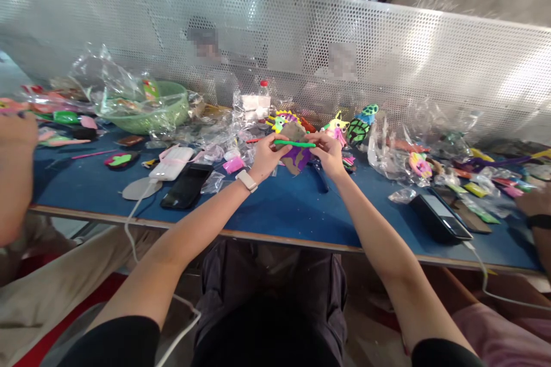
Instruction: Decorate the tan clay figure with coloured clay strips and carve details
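A thin green strip of what looks like modelling clay (295, 143) stretches between my two hands above the blue table. My left hand (269, 156) pinches its left end, and my right hand (328, 153) pinches the right end. Just beyond and below the strip is a flat grey-brown piece with purple patches (296, 165), partly covered by my hands. Behind them stand a yellow spiky figure (282, 120), a pale yellow and pink figure (336, 128) and a green and black turtle-like figure (360, 127).
A green basket (167, 117) with plastic wrap stands back left. Nearer lie a white power bank (173, 163) with a cable, a black phone (186, 186) and, at right, another dark device (439, 219). A perforated metal screen (275, 23) borders the table. Co-workers' arms show at both sides.
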Available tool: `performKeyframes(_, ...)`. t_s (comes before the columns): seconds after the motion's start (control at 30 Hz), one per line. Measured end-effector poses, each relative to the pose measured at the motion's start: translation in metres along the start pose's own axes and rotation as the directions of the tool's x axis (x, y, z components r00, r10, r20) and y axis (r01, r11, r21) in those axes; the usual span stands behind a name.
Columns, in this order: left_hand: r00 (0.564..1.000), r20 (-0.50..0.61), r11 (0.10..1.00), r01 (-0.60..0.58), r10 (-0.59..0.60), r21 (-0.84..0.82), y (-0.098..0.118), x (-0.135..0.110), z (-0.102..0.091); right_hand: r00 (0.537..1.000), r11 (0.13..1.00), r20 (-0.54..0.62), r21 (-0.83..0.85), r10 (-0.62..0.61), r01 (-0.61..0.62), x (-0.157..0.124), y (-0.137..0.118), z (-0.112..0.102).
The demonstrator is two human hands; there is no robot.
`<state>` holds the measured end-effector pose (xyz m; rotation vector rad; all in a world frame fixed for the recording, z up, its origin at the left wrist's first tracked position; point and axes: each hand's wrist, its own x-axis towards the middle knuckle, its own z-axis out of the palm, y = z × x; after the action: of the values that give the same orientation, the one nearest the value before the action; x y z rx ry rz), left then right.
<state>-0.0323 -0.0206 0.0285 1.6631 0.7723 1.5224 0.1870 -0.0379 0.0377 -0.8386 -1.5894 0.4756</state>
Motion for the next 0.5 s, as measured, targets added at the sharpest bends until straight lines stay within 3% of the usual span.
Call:
performKeyframes(0.13,1.000,-0.019,0.999,-0.017,0.017,0.028,0.001,0.001,-0.001,0.994,0.995,0.058,-0.038,-0.092,0.095,-0.002,-0.006,-0.002)
performKeyframes(0.2,0.999,-0.015,0.999,-0.032,0.033,0.034,0.002,0.001,-0.001,0.996,0.996,0.046,-0.033,-0.078,0.079,-0.002,-0.006,-0.002)
performKeyframes(0.5,0.998,-0.012,0.998,-0.059,0.059,0.016,0.002,-0.006,0.004,0.976,0.997,-0.213,0.077,0.045,-0.029,0.002,-0.002,0.011)
